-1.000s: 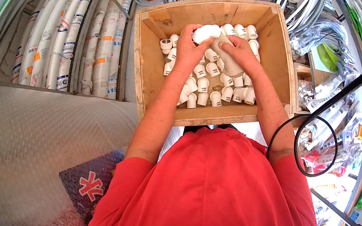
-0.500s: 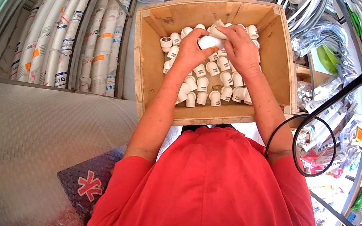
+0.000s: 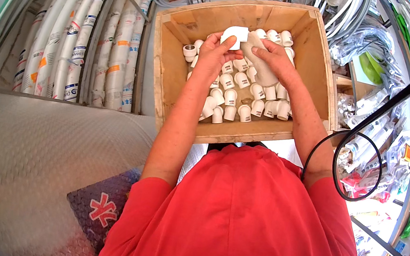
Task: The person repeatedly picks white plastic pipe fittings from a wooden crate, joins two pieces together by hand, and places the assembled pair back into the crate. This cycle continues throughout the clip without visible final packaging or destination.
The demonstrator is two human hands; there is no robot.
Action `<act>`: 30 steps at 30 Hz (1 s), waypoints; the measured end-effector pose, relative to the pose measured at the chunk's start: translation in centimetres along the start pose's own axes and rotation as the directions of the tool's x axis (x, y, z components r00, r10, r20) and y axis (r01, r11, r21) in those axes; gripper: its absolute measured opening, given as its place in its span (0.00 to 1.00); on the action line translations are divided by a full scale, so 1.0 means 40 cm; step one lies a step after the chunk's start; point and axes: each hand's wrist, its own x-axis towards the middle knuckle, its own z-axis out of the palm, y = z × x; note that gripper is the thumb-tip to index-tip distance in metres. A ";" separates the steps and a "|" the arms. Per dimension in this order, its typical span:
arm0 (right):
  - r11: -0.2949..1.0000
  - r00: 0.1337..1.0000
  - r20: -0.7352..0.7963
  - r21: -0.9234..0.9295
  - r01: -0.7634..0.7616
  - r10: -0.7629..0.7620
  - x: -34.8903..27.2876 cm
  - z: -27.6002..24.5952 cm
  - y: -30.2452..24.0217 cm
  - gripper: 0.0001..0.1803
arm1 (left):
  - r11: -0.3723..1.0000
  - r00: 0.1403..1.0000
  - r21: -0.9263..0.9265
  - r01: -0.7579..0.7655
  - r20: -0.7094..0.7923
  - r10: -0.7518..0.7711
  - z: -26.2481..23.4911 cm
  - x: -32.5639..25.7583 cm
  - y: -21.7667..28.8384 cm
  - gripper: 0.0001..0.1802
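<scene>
- Head view, seen from above: two bare forearms are stretched forward from a red shirt [image 3: 237, 225] into a wooden crate [image 3: 163, 67] that is set against the body's front, so both hands work inside it without leaning.
- Left hand [image 3: 214, 53]: it is closed on a white elbow fitting [image 3: 235, 34], thumb and fingers curled around one end, and the piece is lifted above the crate's contents at the far side of the crate.
- Right hand [image 3: 276, 58]: its fingers are closed on a pale, longer piece [image 3: 259, 64] that lies under the palm and runs slanting toward the elbow fitting; what kind of piece it is cannot be told. The two pieces are brought end to end and appear to touch, as if one is being held steady against the other.
- Fittings [image 3: 243, 96]: many small white fittings are stood open end up in rows on the crate floor, packed side by side, which keeps them sorted and easy to pick.
- Pipes [image 3: 84, 37]: to the left of the crate, long white pipes with orange bands are stacked side by side.
- Bubble wrap [image 3: 36, 165]: a sheet is spread over the surface at lower left, beside a dark printed packet [image 3: 102, 208].
- Cable [image 3: 359, 148]: a black cable is looped to the right of the right arm, in front of shelves of packaged goods.
</scene>
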 end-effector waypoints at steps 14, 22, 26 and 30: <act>0.915 0.942 -0.120 -0.303 0.267 -0.314 -0.001 0.029 0.018 0.17 | 0.298 0.816 0.907 -0.298 0.080 0.572 0.010 -0.011 -0.012 0.24; 0.486 0.762 -0.048 -0.795 0.362 -0.646 -0.036 0.060 -0.042 0.16 | 0.397 0.931 0.872 -0.288 0.157 0.330 0.019 -0.028 -0.004 0.24; 0.673 0.829 -0.088 -0.634 0.382 -0.553 -0.010 0.013 0.001 0.16 | 0.654 0.973 0.725 -0.216 0.214 0.084 0.021 -0.026 0.008 0.25; 0.960 0.965 -0.110 -0.173 0.218 -0.239 0.016 -0.023 0.031 0.17 | 0.945 0.968 0.326 0.030 0.226 -0.109 0.014 -0.024 0.016 0.22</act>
